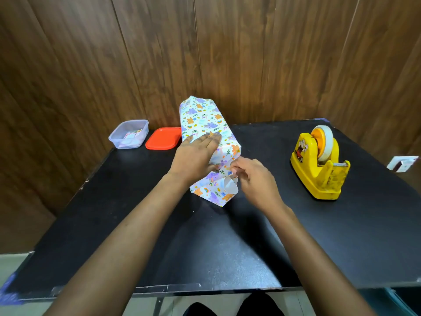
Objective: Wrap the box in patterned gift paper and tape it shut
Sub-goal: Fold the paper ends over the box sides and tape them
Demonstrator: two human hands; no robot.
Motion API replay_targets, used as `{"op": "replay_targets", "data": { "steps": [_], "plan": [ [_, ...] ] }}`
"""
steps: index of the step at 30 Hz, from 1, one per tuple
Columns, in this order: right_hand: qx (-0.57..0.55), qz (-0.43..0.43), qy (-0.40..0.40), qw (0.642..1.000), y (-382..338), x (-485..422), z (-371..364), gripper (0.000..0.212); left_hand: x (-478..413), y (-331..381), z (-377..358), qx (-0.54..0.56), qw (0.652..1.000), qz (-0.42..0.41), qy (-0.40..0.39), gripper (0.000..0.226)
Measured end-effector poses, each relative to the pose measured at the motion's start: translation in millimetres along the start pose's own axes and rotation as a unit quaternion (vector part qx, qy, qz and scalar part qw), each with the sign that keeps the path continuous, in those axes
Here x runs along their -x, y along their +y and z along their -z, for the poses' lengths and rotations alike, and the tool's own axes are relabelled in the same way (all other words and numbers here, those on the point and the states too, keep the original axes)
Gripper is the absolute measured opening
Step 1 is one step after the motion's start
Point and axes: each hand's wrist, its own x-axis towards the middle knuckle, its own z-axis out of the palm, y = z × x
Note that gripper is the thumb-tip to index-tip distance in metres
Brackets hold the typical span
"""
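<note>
Head view, left hand (196,156) flat on oblong box (201,120), crinkled paper (215,192)

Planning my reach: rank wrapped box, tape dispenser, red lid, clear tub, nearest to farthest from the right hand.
1. wrapped box, pinched by the right hand
2. tape dispenser, right side
3. red lid, back left
4. clear tub, far left

Long wrapped box (205,124) lies on black table (136,213), far end toward wall, near end angled toward person. Covering gift paper (214,192) white with purple, orange, blue cartoon print, snug along length. Near end unsealed, loose flap showing white underside. left hand (196,156) flat on top. right hand (252,179) pinches paper edge. Yellow tape dispenser (319,165) upright, well apart at right, roll mounted.
</note>
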Motion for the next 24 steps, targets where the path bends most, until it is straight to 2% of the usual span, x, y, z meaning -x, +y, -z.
{"op": "replay_targets", "data": {
  "steps": [3,6,10,12,16,17,21,24],
  "plan": [
    [-0.116,-0.017,0.045,0.992,-1.7,0.7,1.4,0.021,0.8,1.2,-0.5,0.004,1.000,0.004,-0.007,0.086],
    [-0.278,-0.062,0.046,0.958,-10.5,2.3,9.9,0.018,1.3,1.1,0.1,0.003,1.000,0.003,-0.006,0.086],
    [-0.354,-0.097,0.015,0.930,-13.0,2.8,21.9,0.020,1.3,1.0,1.1,0.004,1.000,0.002,-0.007,0.085],
    [-0.334,-0.104,0.001,0.937,-10.0,0.6,22.9,0.016,1.4,1.3,1.5,0.001,1.000,0.001,-0.008,0.085],
    [-0.181,-0.046,-0.031,0.982,-4.8,-7.9,16.7,0.044,0.8,1.7,2.3,0.000,1.000,0.001,-0.007,0.085],
    [-0.153,-0.035,-0.033,0.987,-4.4,-10.0,15.2,0.044,0.5,2.2,2.4,0.000,1.000,0.000,-0.006,0.085],
    [-0.087,-0.015,-0.002,0.996,-1.5,-17.3,0.4,0.019,0.6,2.0,2.8,0.000,1.000,0.000,-0.008,0.087],
    [-0.098,-0.022,0.024,0.995,-1.9,-18.9,-13.3,0.016,0.9,1.8,2.6,0.000,1.000,0.002,-0.006,0.086]
  ]
}}
